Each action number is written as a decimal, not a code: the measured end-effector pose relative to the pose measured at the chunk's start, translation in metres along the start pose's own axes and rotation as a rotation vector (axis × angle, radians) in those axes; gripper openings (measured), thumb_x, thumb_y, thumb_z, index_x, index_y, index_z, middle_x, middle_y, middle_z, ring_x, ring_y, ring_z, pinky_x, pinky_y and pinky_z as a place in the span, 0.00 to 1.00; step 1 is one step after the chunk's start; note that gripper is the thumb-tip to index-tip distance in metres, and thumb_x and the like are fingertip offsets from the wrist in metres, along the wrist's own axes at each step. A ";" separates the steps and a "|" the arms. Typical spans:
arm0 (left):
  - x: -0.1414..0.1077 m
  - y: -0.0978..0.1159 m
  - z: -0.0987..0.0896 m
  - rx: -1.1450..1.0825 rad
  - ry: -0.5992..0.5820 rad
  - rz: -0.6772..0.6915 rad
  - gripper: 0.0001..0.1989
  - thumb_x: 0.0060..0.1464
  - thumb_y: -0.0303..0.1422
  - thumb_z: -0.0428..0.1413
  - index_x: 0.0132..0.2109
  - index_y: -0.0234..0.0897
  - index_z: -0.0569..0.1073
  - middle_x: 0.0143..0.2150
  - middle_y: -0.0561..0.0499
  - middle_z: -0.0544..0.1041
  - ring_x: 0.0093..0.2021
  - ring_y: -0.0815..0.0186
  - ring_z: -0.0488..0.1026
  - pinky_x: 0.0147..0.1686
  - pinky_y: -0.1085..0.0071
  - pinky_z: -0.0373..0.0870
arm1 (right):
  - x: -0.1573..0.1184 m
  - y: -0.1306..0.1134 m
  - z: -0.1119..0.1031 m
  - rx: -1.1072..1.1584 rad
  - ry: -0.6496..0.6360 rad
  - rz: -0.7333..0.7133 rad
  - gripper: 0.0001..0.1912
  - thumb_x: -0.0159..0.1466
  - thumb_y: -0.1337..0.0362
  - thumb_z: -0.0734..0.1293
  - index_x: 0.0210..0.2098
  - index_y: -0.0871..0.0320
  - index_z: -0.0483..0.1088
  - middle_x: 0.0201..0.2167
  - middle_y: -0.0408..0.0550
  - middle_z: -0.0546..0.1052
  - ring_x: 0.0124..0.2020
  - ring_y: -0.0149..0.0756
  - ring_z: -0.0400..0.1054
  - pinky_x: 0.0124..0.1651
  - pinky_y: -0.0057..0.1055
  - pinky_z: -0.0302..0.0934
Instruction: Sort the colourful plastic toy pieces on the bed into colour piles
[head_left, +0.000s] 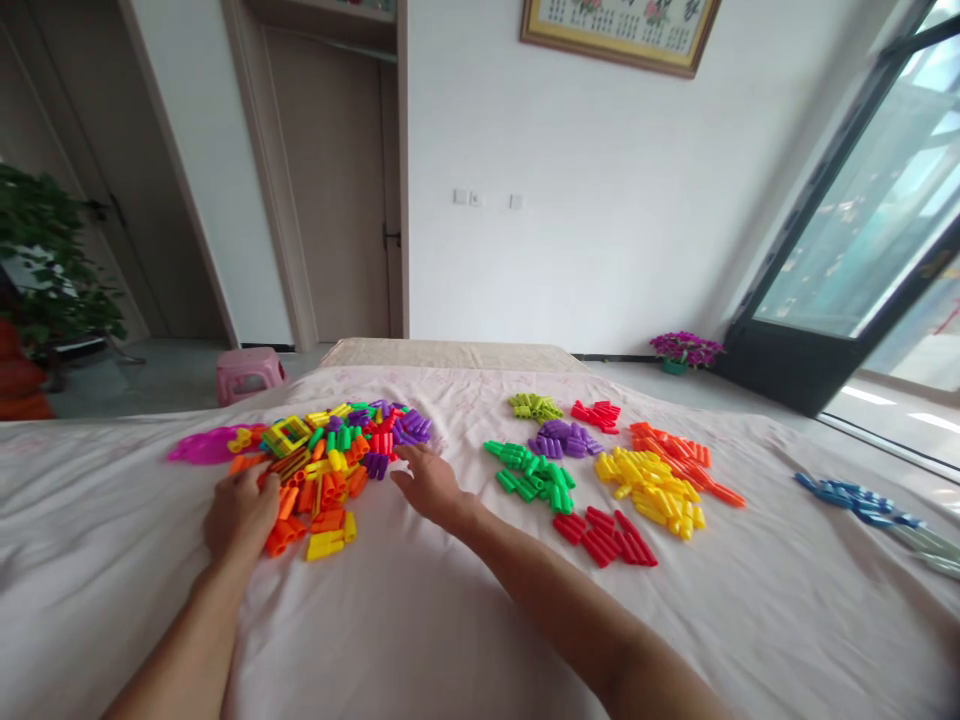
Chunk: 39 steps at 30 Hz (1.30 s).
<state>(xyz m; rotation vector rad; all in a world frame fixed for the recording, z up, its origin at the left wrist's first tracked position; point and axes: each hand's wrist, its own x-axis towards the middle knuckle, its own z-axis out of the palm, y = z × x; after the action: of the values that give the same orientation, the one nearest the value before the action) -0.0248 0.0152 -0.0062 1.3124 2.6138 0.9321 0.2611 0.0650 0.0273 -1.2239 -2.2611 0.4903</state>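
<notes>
Mixed plastic pieces [337, 460], heaped on the pale cloth [420, 620] between left hand [241, 512] and right hand [433, 488]. Left hand against their left edge, fingers bent over orange pieces [306, 495]; cannot tell whether gripping any. Right hand at their right edge, just below the purple pieces [411, 428], thumb and fingers parted around nothing visible; cannot tell whether touching. Farther right on the cloth, green pieces [536, 475], yellow pieces [652, 490] and red pieces [604, 537] in separate clusters.
</notes>
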 end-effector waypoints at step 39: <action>0.008 -0.009 0.007 0.052 -0.026 -0.013 0.32 0.62 0.49 0.38 0.63 0.37 0.69 0.59 0.32 0.70 0.57 0.41 0.70 0.50 0.46 0.71 | -0.010 0.013 -0.014 -0.249 -0.052 -0.106 0.16 0.61 0.63 0.68 0.49 0.52 0.75 0.46 0.48 0.78 0.49 0.40 0.68 0.53 0.33 0.60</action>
<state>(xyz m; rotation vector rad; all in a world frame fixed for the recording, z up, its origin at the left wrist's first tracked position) -0.0339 0.0210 -0.0149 1.3089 2.6403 0.8449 0.2823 0.0646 0.0290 -1.2110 -2.4735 0.2069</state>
